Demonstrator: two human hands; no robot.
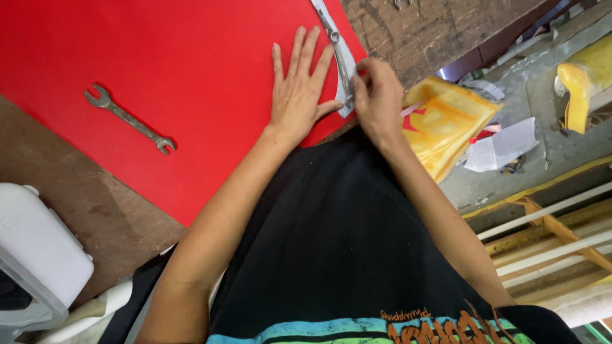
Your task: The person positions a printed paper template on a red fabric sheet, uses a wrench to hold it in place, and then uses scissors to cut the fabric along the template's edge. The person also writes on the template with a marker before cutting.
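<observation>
A large red sheet (pixel 159 57) lies on a worn wooden table (pixel 89 204). My left hand (pixel 299 89) presses flat on the sheet near its right edge, fingers spread. My right hand (pixel 377 95) is closed at that edge, pinching the lower end of a pale grey strip (pixel 341 51) that runs along the sheet's edge. A slim metal wrench (pixel 338 48) lies on the strip, just above my right hand. A second open-ended wrench (pixel 129 119) rests on the sheet to the left, well apart from both hands.
A white plastic container (pixel 38 248) stands at the lower left by the table edge. Below the table on the right lie a yellow bag (pixel 446 127), scraps of white paper (pixel 503 146) and wooden slats (pixel 554 236) on the floor.
</observation>
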